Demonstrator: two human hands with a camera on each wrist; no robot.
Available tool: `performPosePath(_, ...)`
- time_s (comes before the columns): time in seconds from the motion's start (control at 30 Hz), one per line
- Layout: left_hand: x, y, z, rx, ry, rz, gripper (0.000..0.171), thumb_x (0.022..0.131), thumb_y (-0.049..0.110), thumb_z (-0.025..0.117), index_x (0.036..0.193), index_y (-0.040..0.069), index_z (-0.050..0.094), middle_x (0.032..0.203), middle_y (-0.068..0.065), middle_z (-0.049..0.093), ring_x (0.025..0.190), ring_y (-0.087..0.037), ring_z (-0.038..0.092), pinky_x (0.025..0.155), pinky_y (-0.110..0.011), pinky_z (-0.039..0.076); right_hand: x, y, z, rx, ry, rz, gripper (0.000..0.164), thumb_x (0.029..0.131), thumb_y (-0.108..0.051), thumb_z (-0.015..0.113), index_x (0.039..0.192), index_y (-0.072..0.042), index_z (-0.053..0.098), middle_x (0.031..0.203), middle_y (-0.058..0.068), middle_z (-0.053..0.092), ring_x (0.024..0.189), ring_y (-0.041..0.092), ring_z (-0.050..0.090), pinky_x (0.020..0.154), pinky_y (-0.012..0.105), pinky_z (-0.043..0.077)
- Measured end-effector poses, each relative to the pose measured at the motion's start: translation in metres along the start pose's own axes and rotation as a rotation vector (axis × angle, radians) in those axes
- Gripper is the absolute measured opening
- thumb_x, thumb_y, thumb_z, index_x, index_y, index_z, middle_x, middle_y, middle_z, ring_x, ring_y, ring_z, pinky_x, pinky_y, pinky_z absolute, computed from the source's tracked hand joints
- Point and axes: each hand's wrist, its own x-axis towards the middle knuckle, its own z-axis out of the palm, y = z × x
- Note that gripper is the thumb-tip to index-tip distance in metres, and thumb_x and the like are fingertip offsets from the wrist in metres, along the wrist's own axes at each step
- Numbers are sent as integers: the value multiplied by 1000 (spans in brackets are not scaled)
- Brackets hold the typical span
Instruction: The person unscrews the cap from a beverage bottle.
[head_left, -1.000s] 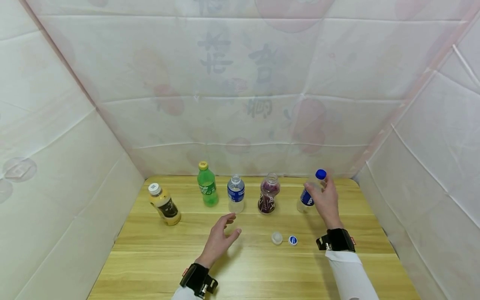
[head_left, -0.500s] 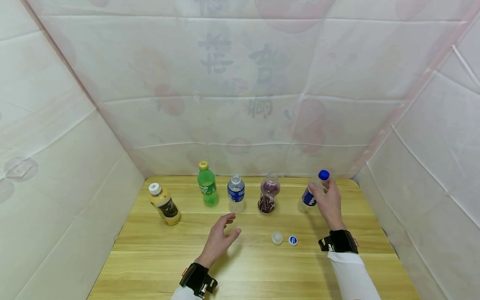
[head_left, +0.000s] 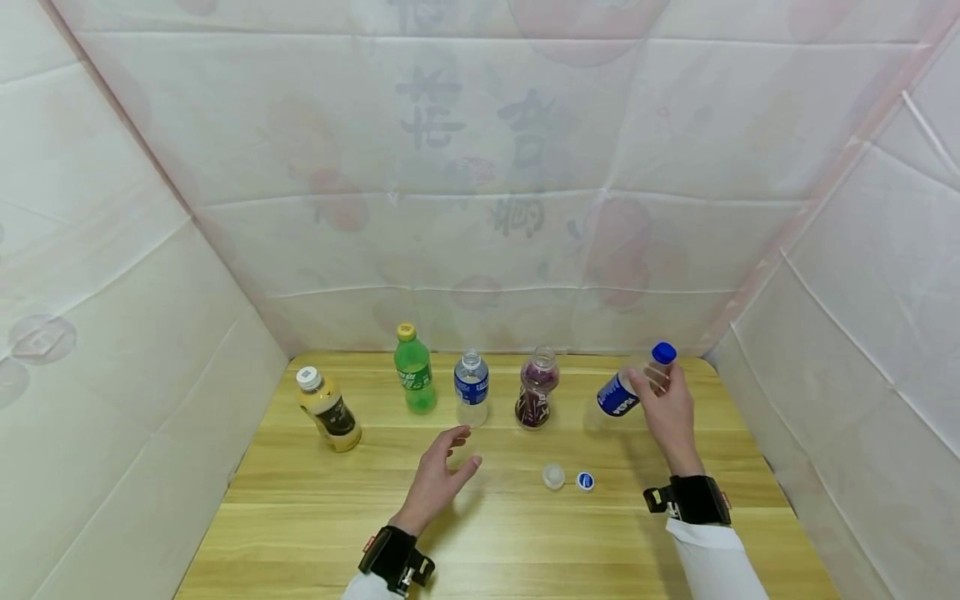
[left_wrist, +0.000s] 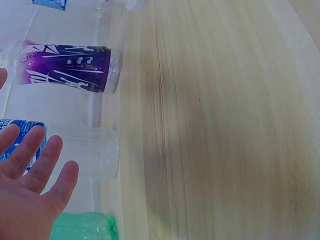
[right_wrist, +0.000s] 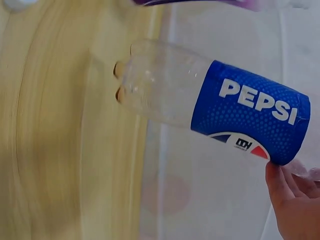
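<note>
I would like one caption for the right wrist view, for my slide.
Right hand holding a tilted Pepsi bottle by its upper part, table at picture left.

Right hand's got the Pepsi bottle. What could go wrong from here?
1. The Pepsi bottle is tilted, held near its neck by the right hand; it might slip or swing.
2. The purple bottle stands uncapped beside it; a knock could tip it.
3. The blue-label bottle, also uncapped, stands near the left hand's fingertips; a careless reach might topple it.
</note>
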Motion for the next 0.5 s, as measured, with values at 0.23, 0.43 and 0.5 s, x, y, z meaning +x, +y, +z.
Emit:
performPosePath(0.23, 1, 1, 0, 8, 1, -2, 55, 99, 29, 72, 144, 4, 54, 138, -14, 62, 125, -34, 59, 103, -55, 49, -13, -9, -2, 68, -20, 51, 61, 103, -36, 65, 147, -1, 44, 144, 13, 55, 129, 21, 55, 99, 18, 47)
performPosePath(0.43, 0, 3, 1, -5, -7, -9, 56, 98, 28, 74, 144, 4, 54, 139, -13, 62, 126, -33, 58, 104, -54, 49, -26, -8, 4, 121, -39, 72, 54, 104, -31, 64, 144, 2, 46, 143, 14, 56, 114, 3, 56, 91, 8, 45)
performPosePath(0.5, 0, 4, 1, -8, -12, -7, 56, 97, 27, 74, 144, 3, 54, 139, -13, 62, 126, -33, 58, 104, -54, 49, -30, -6, 8, 132, -51, 82, 54, 105, -30, 63, 144, 2, 45, 142, 15, 56, 115, 5, 56, 91, 8, 45)
